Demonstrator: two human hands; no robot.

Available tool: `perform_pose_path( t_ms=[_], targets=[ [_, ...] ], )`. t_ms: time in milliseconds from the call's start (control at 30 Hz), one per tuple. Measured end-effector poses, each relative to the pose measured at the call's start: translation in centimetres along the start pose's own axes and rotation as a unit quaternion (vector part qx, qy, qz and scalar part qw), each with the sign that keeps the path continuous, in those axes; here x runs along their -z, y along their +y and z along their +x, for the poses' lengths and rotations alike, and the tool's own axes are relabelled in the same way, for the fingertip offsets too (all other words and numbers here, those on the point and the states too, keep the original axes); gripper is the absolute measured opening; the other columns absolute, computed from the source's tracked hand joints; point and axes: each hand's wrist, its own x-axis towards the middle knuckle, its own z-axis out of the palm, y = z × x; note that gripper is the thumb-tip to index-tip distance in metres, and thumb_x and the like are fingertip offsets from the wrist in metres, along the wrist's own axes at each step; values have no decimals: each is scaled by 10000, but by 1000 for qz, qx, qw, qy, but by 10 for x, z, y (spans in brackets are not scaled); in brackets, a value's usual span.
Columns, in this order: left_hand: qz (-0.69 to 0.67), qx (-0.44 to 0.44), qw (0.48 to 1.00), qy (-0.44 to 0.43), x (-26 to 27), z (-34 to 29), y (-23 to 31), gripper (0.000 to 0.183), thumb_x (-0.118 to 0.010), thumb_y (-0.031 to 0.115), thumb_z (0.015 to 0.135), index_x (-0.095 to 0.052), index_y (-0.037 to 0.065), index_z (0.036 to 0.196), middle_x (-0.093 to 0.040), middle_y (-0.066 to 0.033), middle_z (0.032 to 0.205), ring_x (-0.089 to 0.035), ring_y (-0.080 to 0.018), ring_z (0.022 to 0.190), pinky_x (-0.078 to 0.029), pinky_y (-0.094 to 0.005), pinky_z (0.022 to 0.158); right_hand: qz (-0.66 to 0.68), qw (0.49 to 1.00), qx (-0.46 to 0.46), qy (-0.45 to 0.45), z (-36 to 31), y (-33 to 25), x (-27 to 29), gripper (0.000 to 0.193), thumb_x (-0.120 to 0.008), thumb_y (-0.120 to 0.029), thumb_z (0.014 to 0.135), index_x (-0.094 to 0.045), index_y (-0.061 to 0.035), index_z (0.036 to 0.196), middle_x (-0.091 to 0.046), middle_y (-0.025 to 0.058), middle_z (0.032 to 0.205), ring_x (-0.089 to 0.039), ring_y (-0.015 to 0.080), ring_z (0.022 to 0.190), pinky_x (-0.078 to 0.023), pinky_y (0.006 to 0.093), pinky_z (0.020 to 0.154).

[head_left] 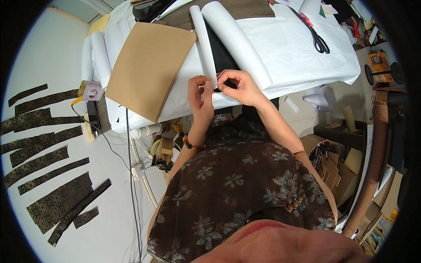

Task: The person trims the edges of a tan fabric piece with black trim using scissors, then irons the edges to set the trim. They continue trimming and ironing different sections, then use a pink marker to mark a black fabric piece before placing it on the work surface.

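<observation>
My two hands meet at the table's near edge, over the near end of a black cloth (pixel 222 46). My left hand (pixel 201 95) is closed in a pinch beside the near end of a narrow white paper roll (pixel 202 41); what its fingertips hold is too small to make out. Thumb and forefinger of my right hand (pixel 242 87) are pinched together at the cloth's near edge, fingertips almost touching those of the left. A thicker white paper roll (pixel 234 39) lies along the cloth's right side, its near end close to my right wrist.
A brown cardboard sheet (pixel 151 65) lies left of the rolls. Black-handled scissors (pixel 318 40) rest on white paper (pixel 280 48) at the right. Dark patterned fabric pieces (pixel 61 199) are spread at far left. Cables (pixel 128 144) hang by the table; cardboard (pixel 333 173) fills a right-hand rack.
</observation>
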Motion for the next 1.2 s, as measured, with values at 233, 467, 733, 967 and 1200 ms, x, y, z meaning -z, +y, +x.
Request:
perform_pose_path(
  t_ms=[233, 467, 733, 967, 1200],
  targets=[
    [264, -188, 946, -14, 17, -6, 23, 193, -705, -19, 763, -674, -2, 953, -690, -127, 966, -680, -257, 798, -546, -309, 678, -86, 995, 53, 12, 3, -6, -7, 41, -648, -10, 794, -617, -5, 822, -631, 58, 892, -599, 157, 856, -469, 276, 798],
    [324, -220, 920, 2, 19, -8, 17, 195, -706, -15, 759, -677, -5, 952, -699, -117, 861, -693, -232, 753, -546, -299, 656, -158, 985, 74, -2, 6, -5, -13, 47, -643, 10, 772, -608, 0, 802, -613, 71, 919, -594, 165, 879, -468, 275, 805],
    [-38, 133, 978, 158, 25, -9, 2, 115, -604, 29, 915, -644, -75, 887, -686, -108, 779, -673, -153, 708, -545, -255, 712, -111, 984, 88, 112, 7, 20, 21, 78, -666, 24, 694, -609, -19, 725, -609, 79, 971, -605, 187, 966, -456, 297, 875],
    [-51, 169, 971, 161, 29, -13, -15, 115, -597, 46, 910, -612, -68, 913, -668, -111, 767, -662, -163, 675, -560, -270, 685, -100, 979, 60, 169, 3, 44, 47, 69, -643, 28, 701, -588, -12, 711, -607, 75, 956, -598, 208, 1018, -441, 302, 902],
    [346, -217, 907, 104, 4, 10, 41, 250, -547, -64, 794, -594, -46, 1039, -620, -194, 1082, -610, -291, 1016, -496, -411, 896, -228, 963, 58, 130, 0, 41, 45, 90, -656, -6, 721, -619, -2, 802, -648, 102, 1012, -586, 266, 1064, -421, 366, 970]
  ],
)
